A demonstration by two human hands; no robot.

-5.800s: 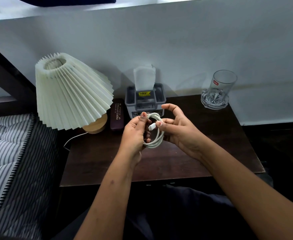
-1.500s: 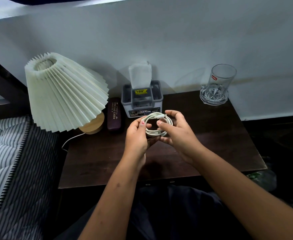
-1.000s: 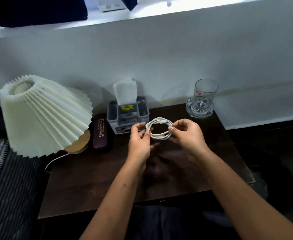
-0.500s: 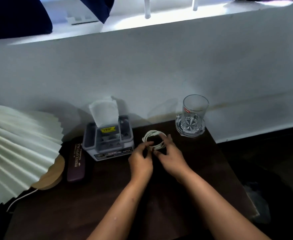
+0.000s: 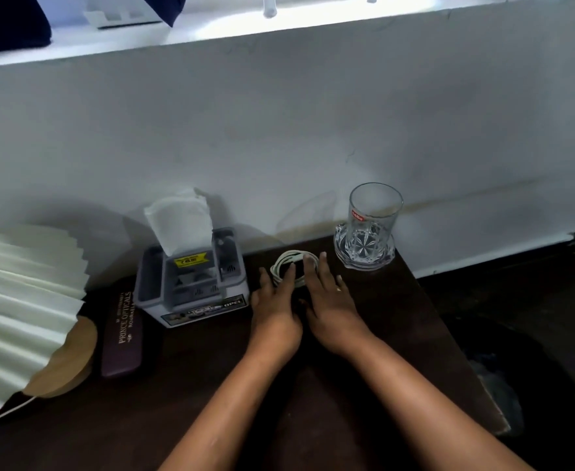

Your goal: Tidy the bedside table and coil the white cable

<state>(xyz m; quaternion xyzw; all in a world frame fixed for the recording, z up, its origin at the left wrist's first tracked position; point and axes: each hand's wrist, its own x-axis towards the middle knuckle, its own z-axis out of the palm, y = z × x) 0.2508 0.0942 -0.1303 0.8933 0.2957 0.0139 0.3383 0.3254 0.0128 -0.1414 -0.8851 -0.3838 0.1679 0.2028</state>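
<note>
The white cable, wound into a small coil, lies flat on the dark wooden bedside table near the back edge, between the tissue organiser and the glass. My left hand and my right hand rest palm down side by side, fingers spread. Their fingertips lie on the coil's near side and hide part of it. Neither hand is closed around the cable.
A grey tissue organiser stands left of the coil. A glass on a cut-glass coaster stands at the back right. A dark spectacle case and a pleated white lamp sit at the left. The white wall rises behind.
The hands carried the coil from mid-air in front of me to the table's back edge and laid it down. The fingers have flattened out on it. The camera has tilted up and closer.
</note>
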